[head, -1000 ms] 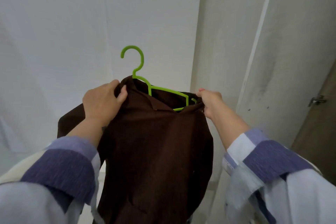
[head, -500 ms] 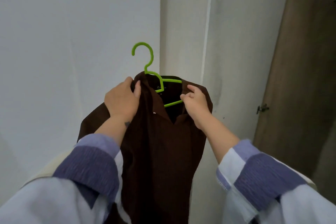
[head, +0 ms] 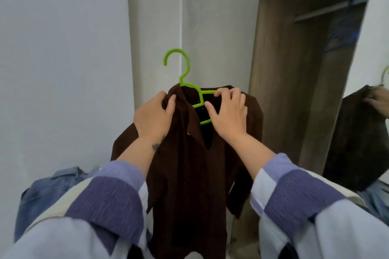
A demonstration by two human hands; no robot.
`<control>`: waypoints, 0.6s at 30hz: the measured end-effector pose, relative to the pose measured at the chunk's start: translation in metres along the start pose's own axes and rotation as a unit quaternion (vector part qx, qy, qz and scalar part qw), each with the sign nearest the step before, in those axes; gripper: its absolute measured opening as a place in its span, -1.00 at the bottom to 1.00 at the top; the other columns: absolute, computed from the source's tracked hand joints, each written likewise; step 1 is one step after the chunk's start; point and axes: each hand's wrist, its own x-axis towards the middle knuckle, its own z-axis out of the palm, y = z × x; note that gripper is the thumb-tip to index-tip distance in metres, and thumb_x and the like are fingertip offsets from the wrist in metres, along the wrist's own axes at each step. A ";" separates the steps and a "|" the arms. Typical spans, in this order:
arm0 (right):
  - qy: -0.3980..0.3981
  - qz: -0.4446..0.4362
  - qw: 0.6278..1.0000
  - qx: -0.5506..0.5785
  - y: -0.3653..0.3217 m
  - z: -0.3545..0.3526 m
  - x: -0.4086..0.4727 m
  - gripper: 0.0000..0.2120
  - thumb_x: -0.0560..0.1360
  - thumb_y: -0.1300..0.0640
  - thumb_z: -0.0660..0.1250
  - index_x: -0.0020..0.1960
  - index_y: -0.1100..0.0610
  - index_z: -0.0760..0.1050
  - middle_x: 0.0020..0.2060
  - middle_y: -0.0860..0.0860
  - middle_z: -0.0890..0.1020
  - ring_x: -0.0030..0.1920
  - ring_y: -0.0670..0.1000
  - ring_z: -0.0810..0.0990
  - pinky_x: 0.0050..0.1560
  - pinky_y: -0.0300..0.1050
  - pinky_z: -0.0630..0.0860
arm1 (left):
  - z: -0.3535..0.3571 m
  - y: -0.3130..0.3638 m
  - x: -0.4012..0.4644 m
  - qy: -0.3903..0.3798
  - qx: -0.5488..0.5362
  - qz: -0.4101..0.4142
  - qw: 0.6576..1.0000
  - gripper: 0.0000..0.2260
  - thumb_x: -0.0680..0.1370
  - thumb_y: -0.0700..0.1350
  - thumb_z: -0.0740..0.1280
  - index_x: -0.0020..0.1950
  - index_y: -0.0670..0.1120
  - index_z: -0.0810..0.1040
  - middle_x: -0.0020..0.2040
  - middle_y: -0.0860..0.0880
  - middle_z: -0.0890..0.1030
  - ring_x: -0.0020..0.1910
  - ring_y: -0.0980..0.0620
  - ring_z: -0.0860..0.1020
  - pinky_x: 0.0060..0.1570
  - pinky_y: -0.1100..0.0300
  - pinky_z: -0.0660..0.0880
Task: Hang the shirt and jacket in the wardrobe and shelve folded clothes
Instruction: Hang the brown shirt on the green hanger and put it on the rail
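You hold a brown shirt (head: 189, 164) on a green plastic hanger (head: 185, 82), hook up, w/ white wall behind. Left hand (head: 154, 116) grips the collar; right hand (head: 228, 111) pinches hanger & shoulder fabric. Open wooden wardrobe (head: 280, 69) is right of the shirt, rail (head: 328, 9) bare at its near end. Denim pile (head: 50, 191) lower left. Wardrobe wasn't visible 1 s ago.

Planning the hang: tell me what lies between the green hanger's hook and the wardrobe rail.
Head view: only bare white wall and the wardrobe's wooden side panel separate hook from rail.
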 end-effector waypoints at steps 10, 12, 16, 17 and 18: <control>-0.002 -0.059 0.992 -0.112 0.017 -0.025 0.013 -0.82 0.59 0.00 0.16 0.12 -0.03 0.46 -0.02 -0.06 0.62 0.07 0.11 0.44 -0.01 0.06 0.32 | 0.033 0.038 -0.019 -0.067 -0.103 0.058 0.991 -0.67 0.60 0.19 0.09 -0.13 -0.03 0.44 -0.28 -0.07 0.56 -0.20 -0.15 0.54 -0.29 0.13 0.28; -0.005 -0.068 0.989 -0.134 0.025 -0.029 0.013 -0.86 0.59 0.07 0.15 0.09 -0.01 0.46 -0.08 -0.04 0.64 0.04 0.12 0.43 -0.07 0.02 0.26 | 0.037 0.042 -0.018 -0.074 -0.136 0.049 0.987 -0.68 0.62 0.16 0.08 -0.12 -0.02 0.47 -0.24 -0.07 0.58 -0.17 -0.15 0.54 -0.26 0.14 0.26; 0.030 -0.061 0.980 -0.187 0.041 -0.040 0.013 -0.85 0.57 0.14 0.16 0.05 -0.03 0.45 -0.12 -0.05 0.62 0.02 0.09 0.41 -0.10 -0.05 0.14 | 0.047 0.050 -0.009 -0.076 -0.146 0.013 0.986 -0.65 0.63 0.14 0.06 -0.05 0.00 0.56 -0.11 -0.12 0.63 -0.07 -0.21 0.55 -0.20 0.11 0.31; 0.035 -0.063 0.978 -0.197 0.045 -0.043 0.012 -0.79 0.55 0.20 0.17 0.08 -0.05 0.46 -0.10 -0.06 0.63 0.02 0.08 0.42 -0.10 -0.06 0.12 | 0.050 0.051 -0.008 -0.081 -0.141 0.017 0.987 -0.65 0.63 0.14 0.05 -0.01 0.01 0.57 -0.08 -0.13 0.64 -0.06 -0.22 0.55 -0.18 0.09 0.35; 0.038 -0.064 0.977 -0.200 0.049 -0.046 0.011 -0.71 0.52 0.25 0.18 0.12 -0.06 0.46 -0.08 -0.07 0.64 0.01 0.08 0.44 -0.10 -0.06 0.12 | 0.053 0.051 -0.006 -0.085 -0.137 0.018 0.987 -0.65 0.63 0.13 0.05 0.02 0.01 0.58 -0.06 -0.13 0.64 -0.05 -0.22 0.55 -0.14 0.07 0.39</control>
